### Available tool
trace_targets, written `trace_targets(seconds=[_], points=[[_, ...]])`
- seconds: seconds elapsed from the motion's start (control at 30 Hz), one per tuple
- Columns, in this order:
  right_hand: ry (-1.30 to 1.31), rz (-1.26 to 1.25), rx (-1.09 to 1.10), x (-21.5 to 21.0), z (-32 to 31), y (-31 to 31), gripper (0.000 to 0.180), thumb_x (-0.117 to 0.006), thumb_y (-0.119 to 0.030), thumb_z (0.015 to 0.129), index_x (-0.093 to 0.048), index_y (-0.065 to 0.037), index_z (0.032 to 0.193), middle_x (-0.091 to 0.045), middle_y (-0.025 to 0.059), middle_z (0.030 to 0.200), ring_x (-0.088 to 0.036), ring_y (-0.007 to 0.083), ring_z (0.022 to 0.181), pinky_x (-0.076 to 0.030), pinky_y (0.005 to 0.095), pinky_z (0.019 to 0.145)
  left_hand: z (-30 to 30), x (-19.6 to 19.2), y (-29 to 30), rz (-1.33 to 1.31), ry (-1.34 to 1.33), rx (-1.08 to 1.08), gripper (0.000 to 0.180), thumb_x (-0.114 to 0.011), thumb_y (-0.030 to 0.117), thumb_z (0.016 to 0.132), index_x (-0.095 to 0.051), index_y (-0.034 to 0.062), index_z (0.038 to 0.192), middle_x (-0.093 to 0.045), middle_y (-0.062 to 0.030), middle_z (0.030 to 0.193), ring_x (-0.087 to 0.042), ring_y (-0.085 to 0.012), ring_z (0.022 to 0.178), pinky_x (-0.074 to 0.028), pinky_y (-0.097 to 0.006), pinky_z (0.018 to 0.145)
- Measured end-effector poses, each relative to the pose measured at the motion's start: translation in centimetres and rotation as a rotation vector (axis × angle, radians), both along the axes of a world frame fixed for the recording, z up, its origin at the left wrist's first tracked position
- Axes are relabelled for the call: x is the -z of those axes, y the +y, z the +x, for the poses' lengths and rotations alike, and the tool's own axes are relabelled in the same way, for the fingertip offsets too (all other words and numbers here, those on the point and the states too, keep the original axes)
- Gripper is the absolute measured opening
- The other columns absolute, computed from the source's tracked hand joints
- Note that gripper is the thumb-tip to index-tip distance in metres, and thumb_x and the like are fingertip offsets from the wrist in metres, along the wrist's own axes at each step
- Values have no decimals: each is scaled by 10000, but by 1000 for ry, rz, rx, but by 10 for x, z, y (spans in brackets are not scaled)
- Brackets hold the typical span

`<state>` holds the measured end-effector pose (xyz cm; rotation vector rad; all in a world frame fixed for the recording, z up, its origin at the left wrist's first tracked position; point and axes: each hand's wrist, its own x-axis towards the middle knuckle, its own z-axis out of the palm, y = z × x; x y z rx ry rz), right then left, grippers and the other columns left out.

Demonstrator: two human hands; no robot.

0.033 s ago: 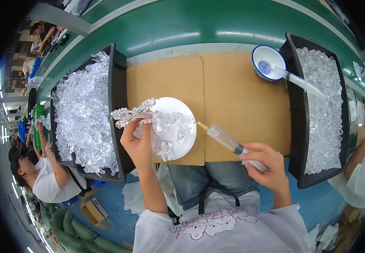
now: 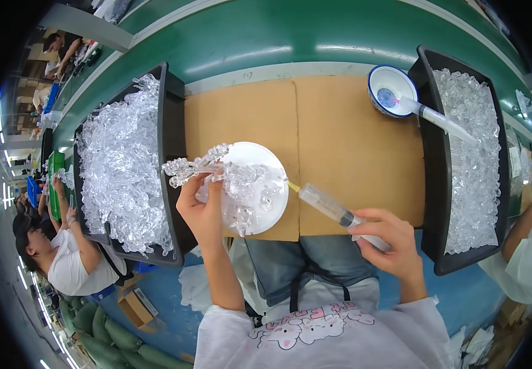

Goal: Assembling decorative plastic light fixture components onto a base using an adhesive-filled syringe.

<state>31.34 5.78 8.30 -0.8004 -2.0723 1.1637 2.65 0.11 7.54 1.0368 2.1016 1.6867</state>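
Closed around a bunch of clear plastic pieces (image 2: pixel 186 170), my left hand (image 2: pixel 202 203) is at the left side of a white round plate (image 2: pixel 276 212). More clear pieces (image 2: pixel 245 189) lie on that plate, partly behind my fingers. In my right hand (image 2: pixel 392 243) is a syringe (image 2: pixel 326 205) with a yellow tip, pointing left. Its tip reaches the right rim of the plate; whether it touches anything there I cannot tell. The fingers of my right hand wrap the rear of the barrel and plunger.
Brown cardboard (image 2: pixel 358 147) covers the green bench (image 2: pixel 247 46). Dark bins heaped with clear plastic pieces stand left (image 2: pixel 167 123) and right (image 2: pixel 429 111). A blue-rimmed white bowl (image 2: pixel 373 98) at the far right holds something blue, and a second syringe (image 2: pixel 435 117) rests across to the right bin.
The syringe in my right hand has shifted slightly left, its yellow tip now at the plate's rim. My left hand stays almost where it was.
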Motion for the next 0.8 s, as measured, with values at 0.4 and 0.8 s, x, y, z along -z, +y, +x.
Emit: trace_targets(seconds=[0.4,0.8], points=[[-176,55,-87,-27,-4,6,282,-628,60,592,-663,-112,811,-645,79,976,-639,174,634,-481,243,525,8,-10,-7,2,-7,19,171,-709,56,769,-648,-49,890,-646,-56,834,-554,-99,784,-437,-232,725],[-270,156,-104,-45,-7,5,272,-619,57,584,-667,-126,779,-639,72,964,-564,112,493,-422,228,445,13,-12,-13,-33,-69,19,187,-721,97,774,-649,-41,878,-630,-46,819,-545,-101,765,-424,-228,718]])
